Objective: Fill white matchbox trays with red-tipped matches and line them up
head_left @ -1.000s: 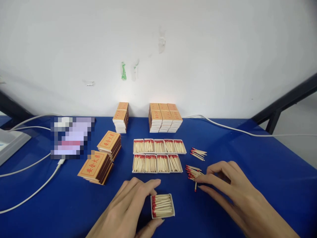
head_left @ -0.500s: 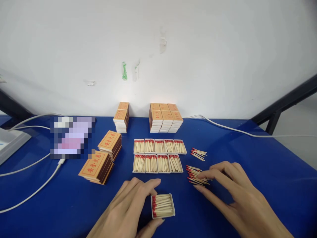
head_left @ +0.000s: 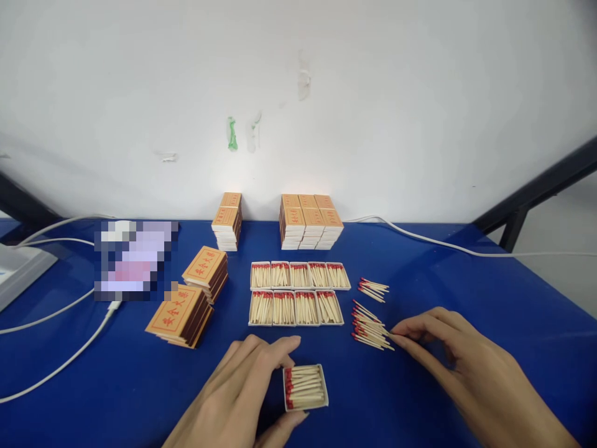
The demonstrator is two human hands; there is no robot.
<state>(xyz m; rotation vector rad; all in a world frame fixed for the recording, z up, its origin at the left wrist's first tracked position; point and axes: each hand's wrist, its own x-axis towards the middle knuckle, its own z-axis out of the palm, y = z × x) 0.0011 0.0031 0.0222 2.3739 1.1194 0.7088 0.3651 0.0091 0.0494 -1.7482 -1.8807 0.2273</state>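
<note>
My left hand (head_left: 252, 392) is closed around the left end of a white tray (head_left: 305, 387) full of red-headed matches, with the thumb at its near edge. At the right edge of a loose heap of matches (head_left: 370, 326), my right hand (head_left: 448, 354) pinches the tail ends of matches between thumb and forefinger. Behind that heap lies a smaller bunch of matches (head_left: 373, 289). Filled trays stand in two rows, a back row (head_left: 300, 275) and a front row (head_left: 295, 308), their match heads pointing away from me.
Orange matchbox covers stand in two stacks at the left (head_left: 204, 267) (head_left: 177, 314). Stacked boxes stand by the wall, one group (head_left: 227, 219) left of a larger group (head_left: 311, 219). A blurred phone (head_left: 137, 255), white cables (head_left: 88, 345) and a plastic container (head_left: 28, 274) lie farther left.
My right hand has moved right, and its thumb and forefinger have closed at the match tails. The heap's matches now spread a little farther back. My left hand keeps its place at the tray.
</note>
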